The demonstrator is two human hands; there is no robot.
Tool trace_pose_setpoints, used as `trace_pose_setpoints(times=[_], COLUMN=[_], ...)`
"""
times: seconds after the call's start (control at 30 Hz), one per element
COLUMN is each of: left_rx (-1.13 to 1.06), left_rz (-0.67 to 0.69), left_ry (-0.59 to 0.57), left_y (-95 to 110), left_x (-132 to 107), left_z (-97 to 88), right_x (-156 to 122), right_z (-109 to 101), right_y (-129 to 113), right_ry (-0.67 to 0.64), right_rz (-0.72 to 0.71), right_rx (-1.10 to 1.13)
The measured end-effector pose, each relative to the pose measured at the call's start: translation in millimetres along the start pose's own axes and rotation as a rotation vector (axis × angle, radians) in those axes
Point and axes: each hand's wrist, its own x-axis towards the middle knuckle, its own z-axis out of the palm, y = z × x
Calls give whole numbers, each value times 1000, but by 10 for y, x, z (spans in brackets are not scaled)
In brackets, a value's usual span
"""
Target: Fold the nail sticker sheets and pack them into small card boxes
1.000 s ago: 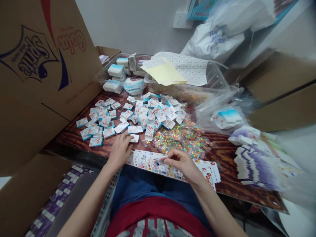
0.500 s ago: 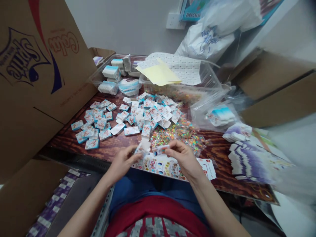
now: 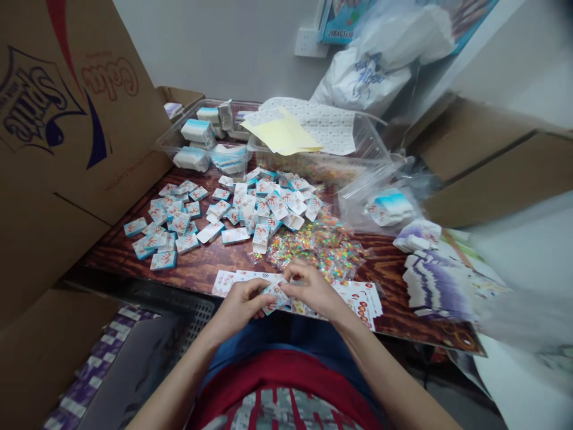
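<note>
My left hand (image 3: 246, 300) grips a small white-and-blue printed box (image 3: 276, 295) between thumb and fingers, just above the table's front edge. The fingers of my right hand (image 3: 308, 289) are closed at the upper right end of this box; whether a folded sticker strip is in there is hidden. Under both hands lie printed sticker sheets (image 3: 224, 282), overlapping along the edge. Just beyond are small clear packets of coloured beads (image 3: 308, 245), heaped together. An open-flapped box (image 3: 260, 239) lies beside them, in a pile of similar boxes (image 3: 179, 224).
Clear plastic tubs (image 3: 367, 156) stand at the back, with yellow paper (image 3: 286, 136) across one. Bundled flat cartons (image 3: 432, 283) and a plastic bag (image 3: 389, 209) lie to the right. A big cardboard box (image 3: 111, 143) walls off the left side.
My hands have come together at the small box, which is tilted lower now. The folded sticker strip my right hand held apart no longer shows. The view has shifted slightly.
</note>
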Motion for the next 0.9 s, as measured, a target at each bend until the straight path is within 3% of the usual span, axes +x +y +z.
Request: trace_pose_setpoints(times=[0.2,0.43,0.67,0.83,0.9], left_rx=[4,16,-59,-144,-267], left_rz=[3,21,19,-10,3], left_ry=[-29,-23,12,124,209], left_y=[-84,-71,-7,-64,-61], left_x=[-42,-24,-34,29,77], left_z=[-13,30,56,191,290], right_x=[-17,-60,-82,2,12], right_z=[-99,-46,-41,-65,-42], right_y=[125,100,-31,-42,-38], right_ry=[-237,-108,-203,-207,-107], right_rz=[106,-46,-102,-100,-29], right_rx=[184,39,129,28,108])
